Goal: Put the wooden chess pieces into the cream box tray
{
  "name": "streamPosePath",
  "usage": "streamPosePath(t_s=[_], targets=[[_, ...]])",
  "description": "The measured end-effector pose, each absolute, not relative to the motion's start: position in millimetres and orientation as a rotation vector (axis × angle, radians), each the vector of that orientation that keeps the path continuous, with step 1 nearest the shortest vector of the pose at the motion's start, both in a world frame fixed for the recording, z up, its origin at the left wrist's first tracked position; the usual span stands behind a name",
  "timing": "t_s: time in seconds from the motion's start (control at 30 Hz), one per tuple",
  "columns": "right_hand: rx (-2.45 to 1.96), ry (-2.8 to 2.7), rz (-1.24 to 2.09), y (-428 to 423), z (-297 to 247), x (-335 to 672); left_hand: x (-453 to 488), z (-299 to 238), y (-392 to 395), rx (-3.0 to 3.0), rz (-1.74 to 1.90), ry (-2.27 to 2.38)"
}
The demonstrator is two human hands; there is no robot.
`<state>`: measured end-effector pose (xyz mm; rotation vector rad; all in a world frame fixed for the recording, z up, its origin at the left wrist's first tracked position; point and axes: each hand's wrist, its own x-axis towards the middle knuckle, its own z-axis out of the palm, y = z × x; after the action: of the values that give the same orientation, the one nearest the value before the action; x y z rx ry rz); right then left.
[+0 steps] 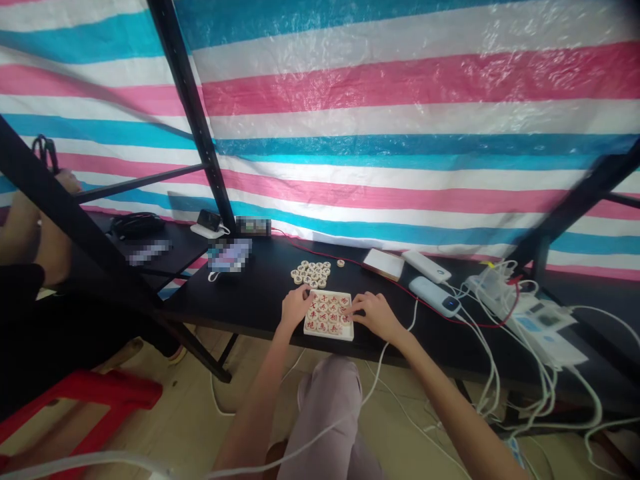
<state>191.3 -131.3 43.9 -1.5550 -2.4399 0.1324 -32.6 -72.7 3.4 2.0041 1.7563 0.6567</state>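
A shallow white box (329, 337) lies near the front edge of the black table, holding rows of round xiangqi pieces (323, 317) with red characters. My left hand (296, 308) is closed at the box's far left corner, its fingers against the rim. At the right side, my right hand (376, 316) reaches over the rim, thumb and fingers bent around a xiangqi piece (345, 311) in the right column; the fingertips partly cover it. Just beyond the box sits a cluster of xiangqi pieces (311, 273) with dark characters. One single piece (341, 263) lies apart to its right.
A white box-shaped object (384, 264), two power banks (434, 295) and a cable-covered power strip (540, 327) occupy the table's right. A phone-like item (230, 257) lies left. Another person's arm (53, 227) shows beyond the black frame post (193, 100). A white cable crosses my lap.
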Motion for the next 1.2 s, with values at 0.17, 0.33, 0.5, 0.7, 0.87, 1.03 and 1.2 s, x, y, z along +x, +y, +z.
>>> streamPosePath(t_s=[0.17, 0.33, 0.5, 0.7, 0.87, 1.03, 1.2], targets=[[-1.653, -2.526, 0.125, -128, 54, 181, -30, 9, -76, 1.968, 0.626, 1.785], [-1.738, -2.521, 0.068, -126, 52, 175, -30, 10, -77, 1.960, 0.646, 1.779], [-1.727, -2.500, 0.034, -126, 50, 174, -30, 8, -76, 1.973, 0.660, 1.768], [-1.678, -2.482, -0.027, -130, 51, 175, -30, 7, -75, 1.974, 0.665, 1.774], [-1.568, -2.511, 0.033, -132, 62, 180, -30, 8, -76, 1.973, 0.655, 1.781], [-1.596, -2.625, 0.064, -128, 72, 175, -30, 10, -76, 1.979, 0.634, 1.792], [-1.625, -2.615, 0.013, -125, 71, 169, -31, 7, -74, 1.996, 0.653, 1.772]])
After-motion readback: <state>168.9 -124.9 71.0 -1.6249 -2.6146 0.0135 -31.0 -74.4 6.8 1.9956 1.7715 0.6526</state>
